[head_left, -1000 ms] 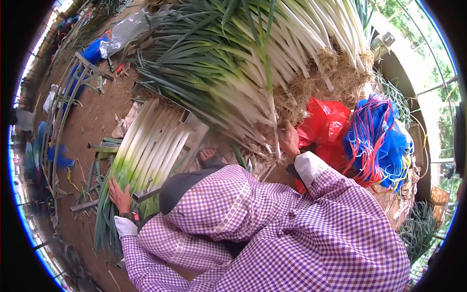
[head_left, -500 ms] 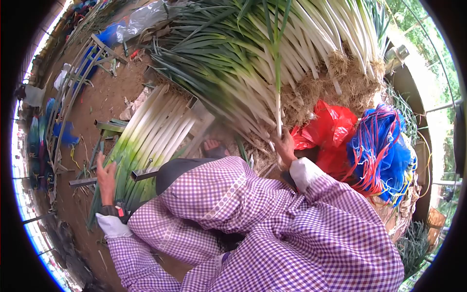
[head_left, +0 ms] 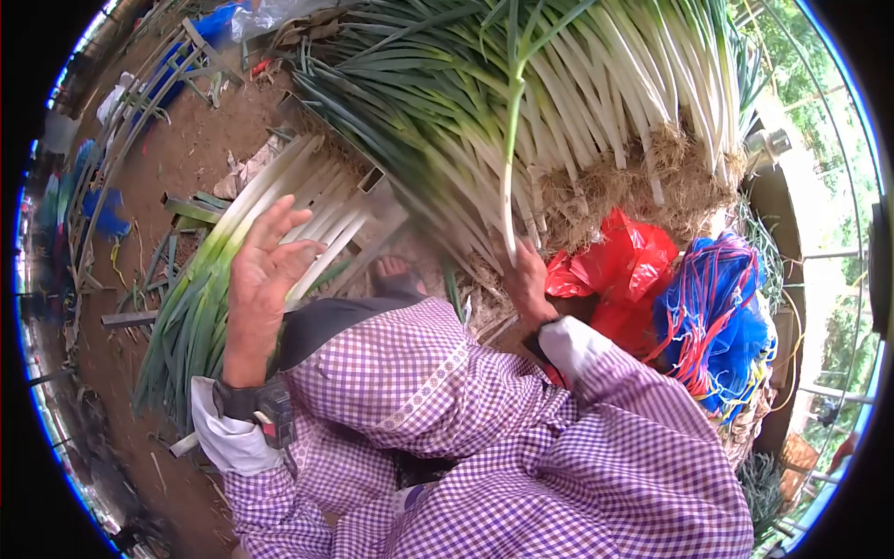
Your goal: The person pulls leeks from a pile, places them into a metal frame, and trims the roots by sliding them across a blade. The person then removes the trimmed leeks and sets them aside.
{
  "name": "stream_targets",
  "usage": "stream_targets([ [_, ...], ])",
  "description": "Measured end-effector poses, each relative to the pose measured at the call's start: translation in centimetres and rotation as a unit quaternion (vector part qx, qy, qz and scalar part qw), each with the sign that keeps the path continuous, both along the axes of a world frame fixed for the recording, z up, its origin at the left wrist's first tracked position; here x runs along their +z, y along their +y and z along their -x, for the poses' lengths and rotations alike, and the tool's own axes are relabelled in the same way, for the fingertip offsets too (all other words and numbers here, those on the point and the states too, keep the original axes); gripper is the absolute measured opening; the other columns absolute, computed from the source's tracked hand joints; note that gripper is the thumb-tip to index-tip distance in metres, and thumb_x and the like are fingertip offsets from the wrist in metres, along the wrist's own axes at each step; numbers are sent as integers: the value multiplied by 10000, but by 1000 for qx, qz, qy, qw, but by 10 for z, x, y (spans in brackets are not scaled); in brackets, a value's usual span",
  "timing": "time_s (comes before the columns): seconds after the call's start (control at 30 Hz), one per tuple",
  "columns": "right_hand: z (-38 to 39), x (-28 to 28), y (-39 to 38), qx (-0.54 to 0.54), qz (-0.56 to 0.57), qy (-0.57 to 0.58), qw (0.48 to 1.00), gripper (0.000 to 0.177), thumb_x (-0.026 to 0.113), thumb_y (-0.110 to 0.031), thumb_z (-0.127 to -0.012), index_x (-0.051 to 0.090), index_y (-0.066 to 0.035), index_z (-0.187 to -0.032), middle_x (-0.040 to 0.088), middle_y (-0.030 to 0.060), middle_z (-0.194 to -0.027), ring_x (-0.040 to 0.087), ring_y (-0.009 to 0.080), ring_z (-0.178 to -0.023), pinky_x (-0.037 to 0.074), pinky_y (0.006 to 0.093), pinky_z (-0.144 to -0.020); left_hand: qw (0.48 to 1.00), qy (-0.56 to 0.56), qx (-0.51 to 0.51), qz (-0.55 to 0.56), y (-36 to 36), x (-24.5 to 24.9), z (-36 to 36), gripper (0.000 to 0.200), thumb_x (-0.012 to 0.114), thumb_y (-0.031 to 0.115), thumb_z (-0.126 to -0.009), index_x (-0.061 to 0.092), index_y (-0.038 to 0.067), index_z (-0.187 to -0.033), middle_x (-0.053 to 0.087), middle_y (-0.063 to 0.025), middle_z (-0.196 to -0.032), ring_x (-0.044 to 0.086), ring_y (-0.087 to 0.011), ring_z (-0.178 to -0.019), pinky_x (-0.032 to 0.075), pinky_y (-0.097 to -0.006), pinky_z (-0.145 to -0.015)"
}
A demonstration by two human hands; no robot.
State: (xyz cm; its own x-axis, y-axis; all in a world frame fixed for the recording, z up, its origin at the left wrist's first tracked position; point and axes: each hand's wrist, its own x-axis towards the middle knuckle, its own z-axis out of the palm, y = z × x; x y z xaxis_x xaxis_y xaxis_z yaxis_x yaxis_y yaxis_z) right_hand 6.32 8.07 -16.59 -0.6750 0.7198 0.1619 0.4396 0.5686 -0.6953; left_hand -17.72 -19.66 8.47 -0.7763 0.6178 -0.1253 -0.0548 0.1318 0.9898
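My right hand [head_left: 527,279] is closed round the root end of one long green onion [head_left: 510,168], which stands upright with its green leaves at the top. My left hand [head_left: 268,289] is raised with its fingers apart and nothing in it. Below and behind it lies a row of green onions [head_left: 233,219], white ends up and leaves toward the lower left. A large pile of green onions [head_left: 568,93] with hairy roots fills the top of the view.
A red plastic bag [head_left: 626,279] and a blue net bundle [head_left: 722,321] with red strings lie at the right. A metal tube end [head_left: 371,179] sticks up beside the row. Blue plastic [head_left: 110,212] and thin poles lie at the left.
My left hand has risen and moved right, over the row of onions. My right hand has shifted slightly left with the onion, whose top now leans a little less far right.
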Motion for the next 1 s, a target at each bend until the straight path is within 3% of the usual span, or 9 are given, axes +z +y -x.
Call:
stream_targets([
  [0.03, 18, -8, 9, 5, -64, -57, 996, 237, 730, -153, -948, 686, -50, -1158, 660, 118, -1046, 658, 321, -875, 517, 432, -728, 1000, -9, 1, 9, 2, -2, -1, 674, 752, 150, -937, 448, -11, -1517, 592, -175, -1377, 680, -215, -1083, 517, -353, -1001],
  [0.13, 62, -42, 31, 35, -108, -23, 993, 340, 727, -201, -911, 664, -51, -1210, 624, 201, -1188, 643, 439, -1018, 524, 524, -818, 1000, -12, 13, 19, 2, -6, 4, 671, 746, 132, -931, 451, -4, -1518, 598, -173, -1364, 676, -215, -1072, 522, -350, -988],
  [0.33, 86, -84, 44, -48, 12, -246, 968, 442, 773, -298, -842, 634, -29, -1165, 714, 249, -999, 699, 457, -961, 550, 549, -816, 996, 34, 14, 76, 0, -9, 6, 676, 738, 174, -935, 454, 14, -1527, 605, -169, -1366, 674, -216, -1071, 512, -354, -990],
  [0.47, 67, -96, 19, -7, 95, -247, 964, 345, 748, -269, -875, 652, -84, -1150, 734, 186, -890, 724, 432, -821, 584, 521, -709, 994, 51, -2, 95, 1, -6, 2, 689, 739, 210, -936, 453, 29, -1536, 612, -166, -1367, 680, -221, -1073, 511, -353, -978],
  [0.5, 56, -118, 4, 10, 61, -213, 975, 299, 725, -250, -890, 642, -63, -1107, 722, 203, -810, 721, 437, -800, 568, 549, -697, 994, 52, -9, 100, 2, -4, 1, 690, 738, 206, -933, 453, 27, -1536, 614, -167, -1363, 681, -222, -1069, 514, -352, -973],
  [0.6, 28, -126, -44, 52, 101, -205, 972, 261, 678, -192, -905, 611, -26, -1095, 717, 234, -835, 711, 457, -791, 552, 572, -689, 992, 54, -33, 113, 5, -4, -3, 691, 736, 191, -926, 455, 25, -1535, 621, -167, -1352, 683, -222, -1058, 521, -349, -958],
  [0.7, 3, -141, -72, 152, 4, -264, 952, 244, 568, -81, -918, 538, 13, -1142, 712, 254, -883, 704, 480, -798, 540, 580, -675, 991, 45, -38, 120, 6, -6, -4, 689, 740, 171, -918, 460, 25, -1530, 625, -164, -1343, 683, -219, -1051, 527, -347, -945],
  [0.87, 6, -129, -51, 78, -67, -171, 980, 330, 575, -71, -907, 535, 0, -1227, 689, 268, -928, 692, 446, -792, 516, 561, -640, 993, 20, -22, 116, 6, -5, -5, 699, 756, 167, -907, 464, 26, -1526, 629, -156, -1338, 682, -212, -1049, 534, -340, -922],
  [1.0, 46, -105, 12, 115, 43, -284, 951, 399, 624, -199, -965, 546, -16, -1310, 681, 245, -1087, 691, 394, -931, 547, 516, -759, 992, 30, -40, 119, 4, -8, -5, 699, 755, 171, -908, 463, 24, -1526, 630, -151, -1333, 679, -211, -1045, 533, -333, -916],
])
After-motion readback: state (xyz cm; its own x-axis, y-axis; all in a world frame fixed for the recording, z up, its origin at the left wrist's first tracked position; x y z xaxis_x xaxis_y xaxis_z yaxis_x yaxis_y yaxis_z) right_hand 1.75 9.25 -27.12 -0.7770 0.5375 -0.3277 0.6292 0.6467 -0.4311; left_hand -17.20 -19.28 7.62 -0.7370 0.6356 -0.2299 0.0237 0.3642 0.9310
